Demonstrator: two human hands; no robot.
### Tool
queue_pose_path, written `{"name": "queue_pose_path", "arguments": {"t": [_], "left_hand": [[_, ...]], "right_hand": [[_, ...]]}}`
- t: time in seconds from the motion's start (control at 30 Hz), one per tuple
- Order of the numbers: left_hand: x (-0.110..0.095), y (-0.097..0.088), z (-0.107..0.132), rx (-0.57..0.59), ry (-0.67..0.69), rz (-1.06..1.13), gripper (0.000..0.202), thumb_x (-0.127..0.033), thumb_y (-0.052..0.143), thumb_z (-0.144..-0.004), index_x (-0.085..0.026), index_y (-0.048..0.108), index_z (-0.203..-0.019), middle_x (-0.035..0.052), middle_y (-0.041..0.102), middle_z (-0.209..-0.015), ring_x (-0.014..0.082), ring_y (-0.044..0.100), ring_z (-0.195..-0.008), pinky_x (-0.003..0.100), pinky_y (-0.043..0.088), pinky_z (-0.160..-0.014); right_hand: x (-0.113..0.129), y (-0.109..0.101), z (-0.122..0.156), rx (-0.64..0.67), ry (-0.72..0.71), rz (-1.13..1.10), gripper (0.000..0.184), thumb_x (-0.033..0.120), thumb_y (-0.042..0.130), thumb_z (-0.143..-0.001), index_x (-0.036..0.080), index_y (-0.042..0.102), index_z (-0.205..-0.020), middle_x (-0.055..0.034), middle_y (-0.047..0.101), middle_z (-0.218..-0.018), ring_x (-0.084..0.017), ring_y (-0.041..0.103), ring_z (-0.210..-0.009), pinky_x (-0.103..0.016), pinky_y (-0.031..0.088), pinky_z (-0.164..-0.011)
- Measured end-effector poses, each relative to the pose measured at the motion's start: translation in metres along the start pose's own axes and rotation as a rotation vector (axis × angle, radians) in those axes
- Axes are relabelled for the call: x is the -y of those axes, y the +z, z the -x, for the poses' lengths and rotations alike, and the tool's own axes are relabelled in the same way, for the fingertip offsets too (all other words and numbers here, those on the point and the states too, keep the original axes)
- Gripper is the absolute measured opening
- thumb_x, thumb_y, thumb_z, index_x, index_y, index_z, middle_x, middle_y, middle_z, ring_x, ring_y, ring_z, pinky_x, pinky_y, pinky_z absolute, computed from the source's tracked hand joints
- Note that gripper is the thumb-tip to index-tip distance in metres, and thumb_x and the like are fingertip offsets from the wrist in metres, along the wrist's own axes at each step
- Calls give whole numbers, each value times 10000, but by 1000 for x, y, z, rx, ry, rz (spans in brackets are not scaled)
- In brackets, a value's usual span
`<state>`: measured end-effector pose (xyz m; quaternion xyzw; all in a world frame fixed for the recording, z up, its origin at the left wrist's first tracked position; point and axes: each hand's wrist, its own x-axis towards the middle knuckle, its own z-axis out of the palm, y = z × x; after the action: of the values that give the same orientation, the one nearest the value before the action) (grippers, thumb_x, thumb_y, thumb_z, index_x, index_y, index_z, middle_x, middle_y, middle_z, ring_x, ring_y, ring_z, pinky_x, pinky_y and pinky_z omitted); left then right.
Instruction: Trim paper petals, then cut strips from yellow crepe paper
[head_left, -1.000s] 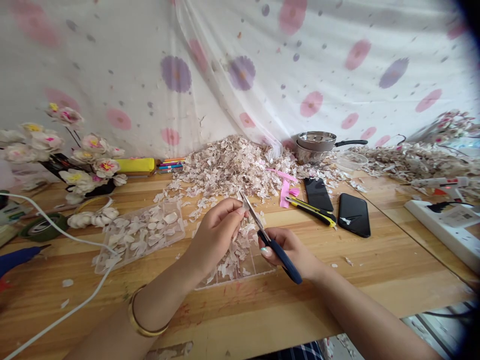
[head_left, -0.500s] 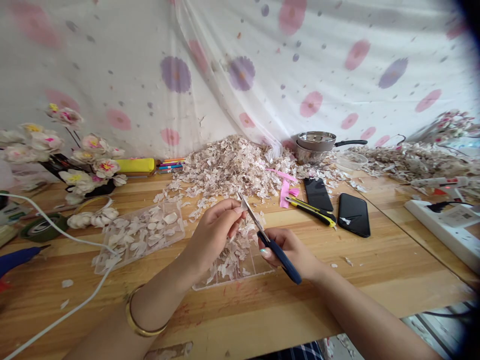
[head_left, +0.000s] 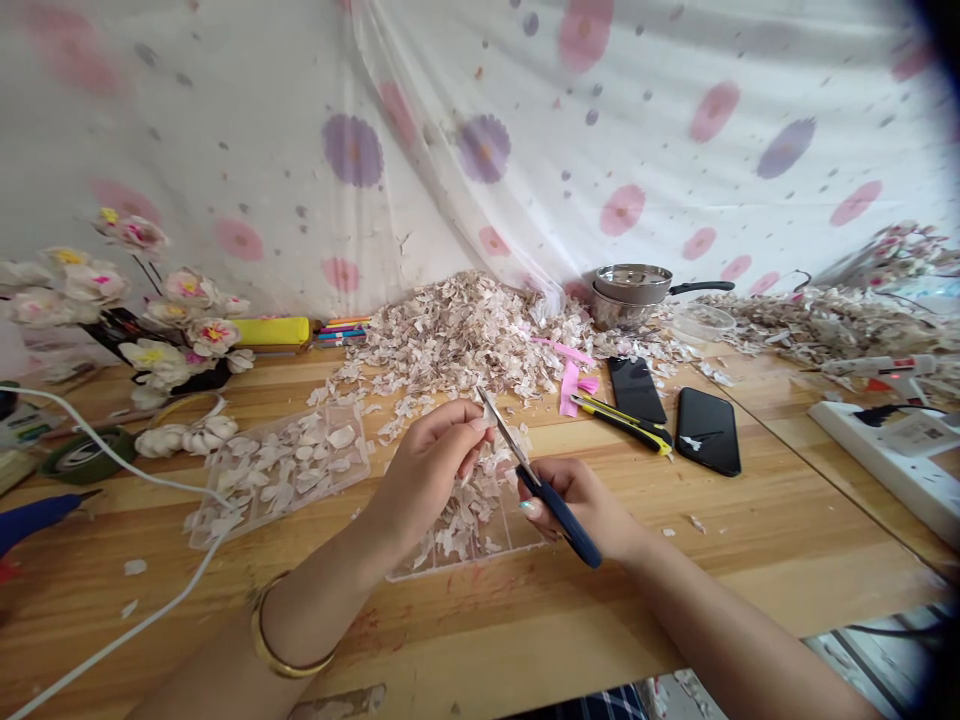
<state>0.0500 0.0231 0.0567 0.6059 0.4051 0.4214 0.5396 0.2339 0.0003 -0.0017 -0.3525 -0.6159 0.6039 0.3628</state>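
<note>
Navy plastic-handled scissors have glossy steel blades; the pale wooden tabletop looks smooth and varnished, the far flowered cloth matt.

the wooden counter held a heap of pale petal scraps, a clear compartment tray, two black phones and a yellow-handled utility knife.

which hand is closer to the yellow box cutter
Right. The right hand sits below and left of the box cutter; the left hand is farther left, past the scissors.
</note>
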Motion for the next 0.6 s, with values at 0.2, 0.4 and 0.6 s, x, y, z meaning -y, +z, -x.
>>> {"name": "queue_pose_path", "arguments": {"t": [0.2,0.4,0.6], "left_hand": [[-2,0,2,-35,113,-198,211,-323,521,-863,-181,640,-764,-23,495,-649,111,439,-578,258,340,-559],[-1,-2,-1,-41,273,-450,265,-333,485,-896,-157,644,-777,28,562,-832,134,523,-699,248,395,-587],[-20,-66,-12,-139,220,-931,288,-409,510,-846,-182,687,-852,51,663,-938,188,588,-796,262,420,-642]], "right_hand": [[-8,-1,2,-10,-158,-201,448,598,639,-782,186,465,-752,63,400,-538,-78,340,-435,-216,274,-427],[-9,-5,2,2,-314,-87,487,676,480,-846,190,448,-854,11,395,-704,-128,365,-602,-274,344,-574],[-4,-4,4,64,-342,-78,412,616,444,-894,208,432,-840,-5,419,-722,-154,391,-638,-295,343,-614]]}}
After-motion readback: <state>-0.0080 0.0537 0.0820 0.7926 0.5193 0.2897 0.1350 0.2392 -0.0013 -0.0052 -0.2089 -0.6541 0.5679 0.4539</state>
